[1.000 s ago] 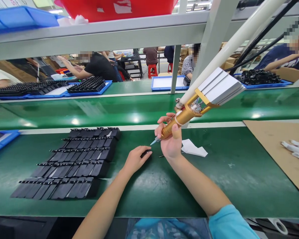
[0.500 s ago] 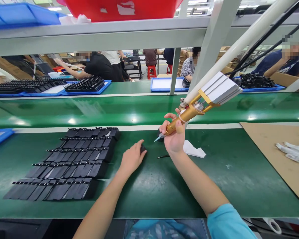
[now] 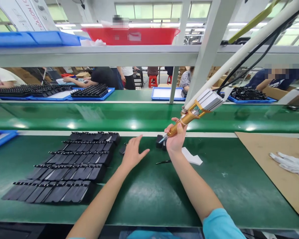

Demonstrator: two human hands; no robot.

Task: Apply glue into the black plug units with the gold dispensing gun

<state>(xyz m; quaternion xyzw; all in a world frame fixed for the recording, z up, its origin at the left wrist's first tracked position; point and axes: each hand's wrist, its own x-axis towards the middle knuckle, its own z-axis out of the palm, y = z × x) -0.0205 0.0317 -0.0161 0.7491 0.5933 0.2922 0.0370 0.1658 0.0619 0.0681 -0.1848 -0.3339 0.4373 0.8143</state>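
My right hand [image 3: 175, 139] is wrapped round a gold dispensing tool [image 3: 183, 122] that hangs from a white hose, its tip pointing down-left at small black parts [image 3: 160, 141] on the green bench. My left hand [image 3: 132, 153] is open, fingers spread, hovering over the bench beside a small black part [image 3: 122, 149]. Rows of black flat parts [image 3: 72, 166] lie to the left of that hand. A thin dark tool [image 3: 163, 162] and a white paper scrap [image 3: 191, 157] lie near my right wrist.
A green conveyor belt [image 3: 89, 116] runs behind the bench. Brown cardboard [image 3: 269, 159] with white gloves [image 3: 290, 161] lies at right. A blue tray [image 3: 1, 137] sits at far left. Other people work at blue trays [image 3: 89, 94] across the line. A shelf holds a red bin [image 3: 133, 35].
My left hand has let go of a black part and moved up and back, opening its fingers. My right hand has carried the tool further away, toward the black parts. The view tilted up.
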